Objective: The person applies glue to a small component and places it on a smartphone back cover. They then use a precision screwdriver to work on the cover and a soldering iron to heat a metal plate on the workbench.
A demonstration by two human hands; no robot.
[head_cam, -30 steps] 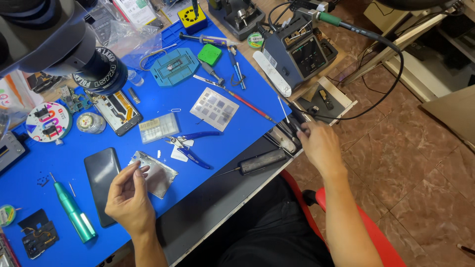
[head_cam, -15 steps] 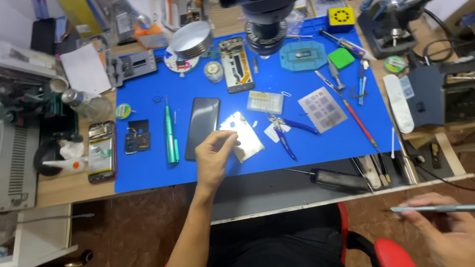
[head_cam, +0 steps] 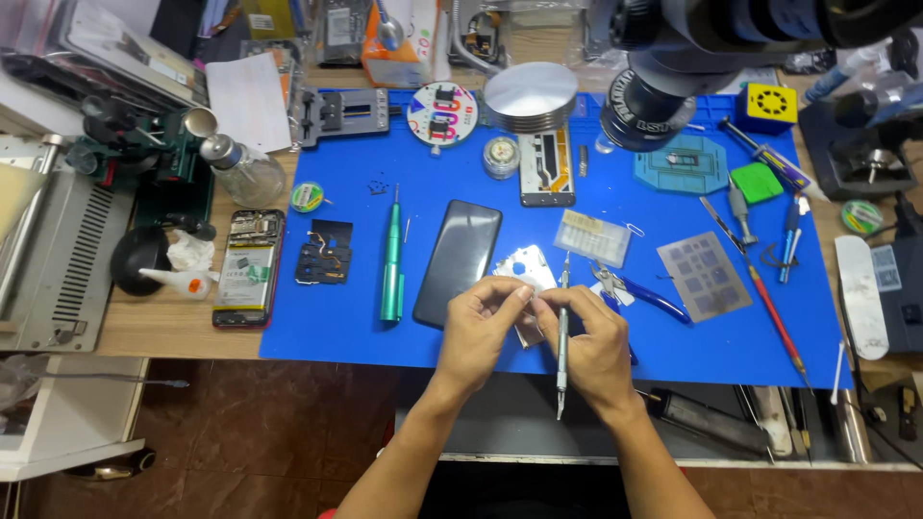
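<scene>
Since half a second ago my right hand [head_cam: 598,348] has come in from the lower right, now pinching a slim metal tool [head_cam: 562,341] beside my left hand [head_cam: 484,327], whose fingertips grip the silvery plate [head_cam: 524,274] just right of the dark phone [head_cam: 459,261] on the blue mat [head_cam: 327,322].

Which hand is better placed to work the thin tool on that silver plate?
Right, probably. The right hand already holds the slim metal tool upright beside the silver plate, while the left hand pinches the plate's edge.
</scene>
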